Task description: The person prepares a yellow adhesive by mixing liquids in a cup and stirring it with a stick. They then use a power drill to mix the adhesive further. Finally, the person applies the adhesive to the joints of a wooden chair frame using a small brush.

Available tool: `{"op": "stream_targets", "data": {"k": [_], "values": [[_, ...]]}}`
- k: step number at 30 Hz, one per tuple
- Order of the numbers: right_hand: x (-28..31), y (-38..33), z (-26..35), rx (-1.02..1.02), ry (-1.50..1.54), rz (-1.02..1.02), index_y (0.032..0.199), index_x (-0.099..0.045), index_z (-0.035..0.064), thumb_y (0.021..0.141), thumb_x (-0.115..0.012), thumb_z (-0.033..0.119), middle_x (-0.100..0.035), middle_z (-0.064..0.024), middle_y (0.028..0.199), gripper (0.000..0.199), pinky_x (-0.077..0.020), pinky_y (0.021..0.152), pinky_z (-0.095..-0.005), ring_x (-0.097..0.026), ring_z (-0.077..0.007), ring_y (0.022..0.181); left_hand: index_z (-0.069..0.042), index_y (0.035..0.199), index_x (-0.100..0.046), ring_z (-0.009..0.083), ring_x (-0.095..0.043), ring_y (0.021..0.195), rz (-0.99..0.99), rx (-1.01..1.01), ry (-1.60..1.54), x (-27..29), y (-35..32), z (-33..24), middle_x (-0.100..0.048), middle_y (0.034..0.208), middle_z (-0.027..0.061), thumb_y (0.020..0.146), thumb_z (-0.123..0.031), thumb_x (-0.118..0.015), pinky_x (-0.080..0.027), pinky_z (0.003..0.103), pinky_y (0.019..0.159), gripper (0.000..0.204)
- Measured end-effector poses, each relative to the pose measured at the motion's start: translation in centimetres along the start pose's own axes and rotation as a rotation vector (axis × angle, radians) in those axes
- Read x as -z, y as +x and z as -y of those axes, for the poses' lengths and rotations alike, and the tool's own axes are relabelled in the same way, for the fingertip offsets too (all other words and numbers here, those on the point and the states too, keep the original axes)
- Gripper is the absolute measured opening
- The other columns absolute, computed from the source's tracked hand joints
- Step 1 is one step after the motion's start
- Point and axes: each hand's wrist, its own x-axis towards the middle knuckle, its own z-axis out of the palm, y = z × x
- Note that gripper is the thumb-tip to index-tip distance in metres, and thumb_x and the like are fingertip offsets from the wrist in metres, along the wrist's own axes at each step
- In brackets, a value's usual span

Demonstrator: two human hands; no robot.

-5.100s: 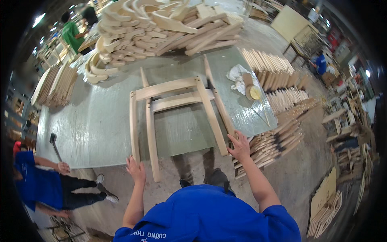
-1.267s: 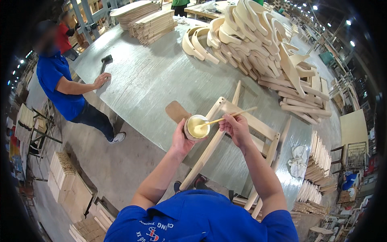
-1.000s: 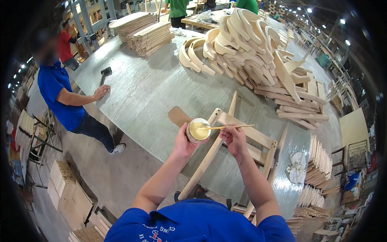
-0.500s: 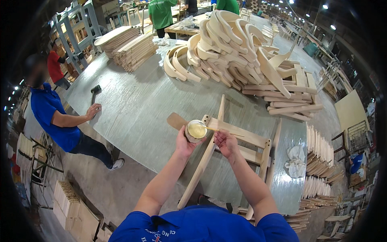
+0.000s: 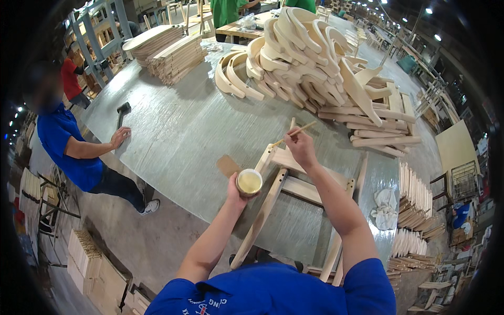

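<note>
My left hand (image 5: 236, 191) is wrapped round a small white cup (image 5: 250, 181) of pale yellow liquid that looks like glue. Pinched in my right hand (image 5: 301, 149) is a thin wooden stick (image 5: 308, 126). Its lower tip touches or nearly touches the dark-holed end of a pale wooden chair frame (image 5: 303, 189), which lies on the table below my right forearm. Whether the stick has bristles is too small to tell. A flat brown piece (image 5: 227, 165) shows beside the cup, partly behind my left hand.
Curved wooden parts (image 5: 294, 58) are heaped on the grey table (image 5: 173, 131), with straight rails (image 5: 378, 131) beside them. Slats (image 5: 176, 55) are stacked far left. A co-worker in blue (image 5: 71, 139) rests a hand near a hammer (image 5: 122, 111). A white rag (image 5: 385, 209) lies right.
My right hand has moved up and away from the cup, taking the stick to the frame's holed end. The cup has shifted slightly nearer me.
</note>
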Motion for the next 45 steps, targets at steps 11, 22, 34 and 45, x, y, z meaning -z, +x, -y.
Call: {"op": "stream_targets", "data": {"k": [11,22,34,45], "values": [[-2.3,1.9,0.0,0.334,-0.518,0.058,0.07,-0.059,0.0049,0.072,-0.061,0.013,-0.059,-0.0113,0.063,0.008,-0.0459,0.057,-0.0371,-0.059,-0.028,0.062,-0.007,0.11,-0.052,0.0213,-0.06,0.091,0.086,-0.103,-0.084,4.4,-3.3,1.5,-0.06,0.101,0.0079,0.091,-0.038,-0.036,-0.05,0.039,0.077,0.04],[-3.2,1.8,-1.8,0.302,-0.636,0.144,0.076,-0.059,0.0103,0.076,-0.057,0.022,-0.058,-0.0041,0.063,0.012,-0.0387,0.065,-0.0378,-0.056,-0.0229,0.068,-0.004,0.107,-0.051,0.0211,-0.06,0.09,0.092,-0.1,-0.117,4.0,-3.6,1.5,-0.061,0.099,0.0092,0.092,-0.037,-0.036,-0.049,0.035,0.079,0.039],[-2.4,2.6,-1.8,0.217,-0.555,0.121,0.078,-0.062,0.0111,0.076,-0.059,0.023,-0.06,-0.0045,0.066,0.012,-0.04,0.066,-0.0387,-0.057,-0.0223,0.072,-0.005,0.104,-0.054,0.0214,-0.061,0.087,0.028,-0.075,-0.074,4.0,-4.3,1.4,-0.062,0.096,0.0088,0.091,-0.038,-0.035,-0.051,0.036,0.075,0.04],[-3.9,3.2,-4.0,0.264,-0.677,0.245,0.081,-0.06,0.0123,0.079,-0.054,0.029,-0.061,-0.0044,0.069,0.018,-0.0415,0.067,-0.041,-0.057,-0.0242,0.076,-0.004,0.108,-0.052,0.0223,-0.06,0.091,0.083,-0.102,-0.065,4.7,-3.8,1.8,-0.061,0.1,0.0095,0.091,-0.039,-0.038,-0.05,0.038,0.08,0.042]]}}
